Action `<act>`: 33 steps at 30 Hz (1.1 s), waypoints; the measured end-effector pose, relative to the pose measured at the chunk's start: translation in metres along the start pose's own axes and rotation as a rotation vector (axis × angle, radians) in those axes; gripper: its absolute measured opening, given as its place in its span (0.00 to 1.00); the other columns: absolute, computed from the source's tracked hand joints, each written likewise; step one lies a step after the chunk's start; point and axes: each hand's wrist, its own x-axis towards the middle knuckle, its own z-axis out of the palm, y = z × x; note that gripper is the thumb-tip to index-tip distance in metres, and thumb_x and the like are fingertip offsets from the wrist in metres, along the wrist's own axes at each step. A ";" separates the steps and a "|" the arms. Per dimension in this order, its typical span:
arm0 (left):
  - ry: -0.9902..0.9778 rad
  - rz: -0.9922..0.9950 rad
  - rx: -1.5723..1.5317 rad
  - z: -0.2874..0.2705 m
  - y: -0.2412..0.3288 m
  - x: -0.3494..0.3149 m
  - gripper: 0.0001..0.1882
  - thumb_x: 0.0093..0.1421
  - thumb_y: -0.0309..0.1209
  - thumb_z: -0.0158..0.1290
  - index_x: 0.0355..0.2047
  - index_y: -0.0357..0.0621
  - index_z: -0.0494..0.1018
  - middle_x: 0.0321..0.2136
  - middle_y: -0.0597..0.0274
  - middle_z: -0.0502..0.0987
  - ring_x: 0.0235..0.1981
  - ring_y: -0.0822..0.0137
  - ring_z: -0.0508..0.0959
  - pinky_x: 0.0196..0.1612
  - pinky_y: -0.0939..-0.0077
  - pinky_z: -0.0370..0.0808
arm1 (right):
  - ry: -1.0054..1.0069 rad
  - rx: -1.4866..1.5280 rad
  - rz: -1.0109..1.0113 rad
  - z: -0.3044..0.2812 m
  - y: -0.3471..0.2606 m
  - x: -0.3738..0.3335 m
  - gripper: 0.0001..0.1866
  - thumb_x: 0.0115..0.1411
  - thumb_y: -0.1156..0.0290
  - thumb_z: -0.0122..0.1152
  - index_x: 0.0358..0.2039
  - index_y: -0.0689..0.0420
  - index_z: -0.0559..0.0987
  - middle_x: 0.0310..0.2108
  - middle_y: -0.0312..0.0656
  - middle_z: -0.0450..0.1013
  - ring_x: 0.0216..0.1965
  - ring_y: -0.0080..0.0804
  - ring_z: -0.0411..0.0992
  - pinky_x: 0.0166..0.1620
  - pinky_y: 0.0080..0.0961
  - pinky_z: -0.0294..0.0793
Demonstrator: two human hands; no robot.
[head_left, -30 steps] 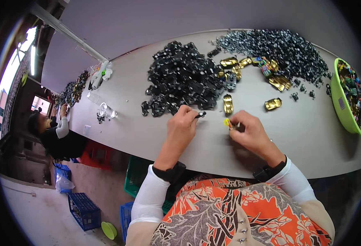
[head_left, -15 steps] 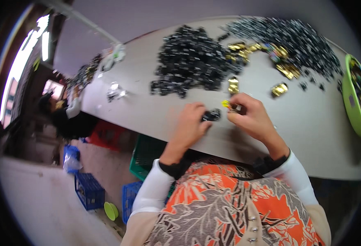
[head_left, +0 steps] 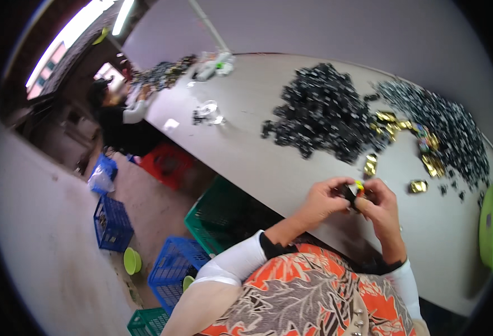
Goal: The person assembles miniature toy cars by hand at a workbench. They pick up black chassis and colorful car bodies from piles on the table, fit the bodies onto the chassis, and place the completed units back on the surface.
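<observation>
L hand: thumb + fingers pinched in, nearly closed on a small black part. R hand: fingers curled tight round a small yellow piece, tips partly hidden. Both pcs sit right between the hands, over the near edge of the desk. Can't tell if the two pcs touch, too small + blurry.

Fingertip grip prob bc parts are tiny; a full fist would hide them. Hands close together, prob so each pc can be lined up vs the other. Held in front of the torso, likely for a short reach + good view.

Layout: big black-part pile beyond the L hand, heap of small dark metallic bits far R along the back edge. Looks sorted by type, prob so each hand can grab w/o hunting. Gold car shells sit btwn the piles; one loose gold shell just beyond the hands, another gold shell to the R. Green basin at the R edge, cut off by the rim; side walls prob there to stop small stuff rolling off.

Clear cup on its own, L of the black pile, well apart. Co-worker farther L at own pile, spaced so the heaps don't mix, I'd guess.
</observation>
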 end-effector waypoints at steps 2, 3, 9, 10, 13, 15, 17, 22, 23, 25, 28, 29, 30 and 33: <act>-0.019 -0.061 -0.122 -0.005 0.004 0.000 0.26 0.53 0.18 0.51 0.54 0.41 0.64 0.42 0.60 0.73 0.39 0.69 0.76 0.41 0.74 0.77 | 0.035 -0.018 -0.012 0.003 -0.004 -0.001 0.10 0.50 0.77 0.59 0.35 0.60 0.71 0.27 0.34 0.70 0.24 0.15 0.68 0.27 0.13 0.68; -0.048 -0.019 -0.154 -0.007 0.003 -0.001 0.27 0.54 0.18 0.51 0.55 0.41 0.63 0.43 0.58 0.73 0.39 0.66 0.76 0.43 0.71 0.77 | 0.038 0.014 -0.015 0.005 -0.009 0.001 0.11 0.50 0.77 0.59 0.35 0.60 0.71 0.27 0.33 0.70 0.24 0.15 0.67 0.26 0.12 0.67; -0.048 -0.091 -0.151 -0.012 0.016 0.005 0.28 0.54 0.22 0.53 0.56 0.40 0.61 0.42 0.56 0.73 0.41 0.62 0.77 0.42 0.64 0.78 | 0.023 0.338 -0.026 -0.011 -0.004 -0.001 0.17 0.53 0.74 0.60 0.43 0.57 0.68 0.34 0.33 0.69 0.28 0.14 0.67 0.23 0.11 0.64; -0.055 -0.087 -0.144 -0.013 0.017 0.006 0.28 0.53 0.22 0.53 0.55 0.39 0.61 0.42 0.56 0.73 0.41 0.62 0.77 0.42 0.64 0.78 | 0.059 0.306 -0.049 -0.011 -0.006 -0.003 0.17 0.54 0.73 0.60 0.44 0.57 0.68 0.34 0.34 0.69 0.28 0.14 0.67 0.23 0.11 0.64; -0.062 -0.082 -0.142 -0.015 0.020 0.006 0.27 0.52 0.23 0.54 0.53 0.39 0.62 0.41 0.56 0.73 0.40 0.61 0.77 0.41 0.64 0.79 | 0.111 0.213 -0.073 -0.011 -0.005 -0.007 0.20 0.53 0.75 0.61 0.46 0.57 0.67 0.36 0.34 0.68 0.32 0.14 0.67 0.30 0.12 0.68; -0.063 -0.098 -0.165 -0.017 0.023 0.005 0.26 0.51 0.23 0.55 0.52 0.39 0.63 0.40 0.56 0.73 0.41 0.61 0.77 0.41 0.64 0.79 | 0.142 0.180 -0.113 -0.001 -0.005 -0.008 0.20 0.53 0.76 0.61 0.45 0.58 0.67 0.36 0.34 0.68 0.33 0.14 0.67 0.33 0.13 0.69; -0.083 -0.092 -0.184 -0.022 0.023 0.005 0.24 0.51 0.23 0.55 0.50 0.40 0.64 0.40 0.55 0.72 0.40 0.60 0.77 0.40 0.65 0.80 | 0.140 0.112 -0.112 0.008 -0.006 -0.009 0.20 0.52 0.78 0.62 0.45 0.58 0.66 0.35 0.34 0.67 0.34 0.14 0.66 0.37 0.14 0.69; -0.125 -0.100 -0.216 -0.030 0.025 0.004 0.24 0.51 0.22 0.55 0.50 0.40 0.64 0.40 0.53 0.72 0.41 0.60 0.77 0.39 0.66 0.81 | 0.200 0.006 -0.179 0.021 0.001 -0.007 0.20 0.52 0.78 0.61 0.44 0.57 0.67 0.35 0.33 0.68 0.33 0.14 0.66 0.35 0.13 0.68; -0.130 -0.097 -0.227 -0.033 0.024 0.003 0.24 0.51 0.22 0.55 0.50 0.40 0.64 0.40 0.53 0.72 0.41 0.60 0.77 0.39 0.65 0.81 | 0.215 0.017 -0.186 0.024 0.001 -0.006 0.19 0.52 0.78 0.61 0.44 0.58 0.67 0.35 0.33 0.68 0.33 0.14 0.66 0.35 0.13 0.67; -0.139 -0.090 -0.249 -0.037 0.023 0.002 0.24 0.51 0.22 0.55 0.50 0.40 0.64 0.40 0.53 0.72 0.41 0.59 0.77 0.39 0.65 0.81 | 0.194 -0.022 -0.197 0.029 0.004 -0.006 0.19 0.52 0.78 0.61 0.44 0.58 0.66 0.35 0.33 0.68 0.33 0.14 0.66 0.35 0.13 0.67; -0.138 -0.094 -0.280 -0.042 0.025 -0.001 0.25 0.51 0.22 0.56 0.50 0.40 0.64 0.40 0.53 0.73 0.41 0.59 0.77 0.39 0.64 0.81 | 0.200 -0.039 -0.187 0.036 0.005 -0.006 0.19 0.53 0.78 0.61 0.44 0.58 0.66 0.35 0.33 0.68 0.34 0.14 0.66 0.36 0.13 0.68; -0.138 -0.088 -0.289 -0.043 0.024 -0.002 0.25 0.51 0.22 0.56 0.50 0.40 0.64 0.40 0.53 0.73 0.40 0.59 0.77 0.39 0.64 0.81 | 0.208 -0.039 -0.182 0.039 0.005 -0.006 0.19 0.53 0.78 0.61 0.44 0.58 0.66 0.36 0.33 0.68 0.34 0.14 0.66 0.36 0.13 0.68; -0.139 -0.082 -0.298 -0.044 0.023 -0.002 0.25 0.51 0.22 0.56 0.50 0.40 0.64 0.40 0.53 0.73 0.40 0.60 0.77 0.39 0.64 0.81 | 0.210 -0.024 -0.193 0.040 0.005 -0.005 0.19 0.53 0.78 0.61 0.44 0.58 0.66 0.36 0.33 0.68 0.35 0.14 0.66 0.37 0.13 0.68; -0.137 -0.081 -0.330 -0.048 0.021 -0.005 0.25 0.51 0.22 0.56 0.50 0.40 0.64 0.40 0.53 0.73 0.40 0.60 0.77 0.39 0.63 0.81 | 0.207 -0.016 -0.196 0.046 0.005 -0.004 0.19 0.53 0.78 0.60 0.44 0.58 0.66 0.36 0.34 0.68 0.35 0.15 0.66 0.37 0.14 0.68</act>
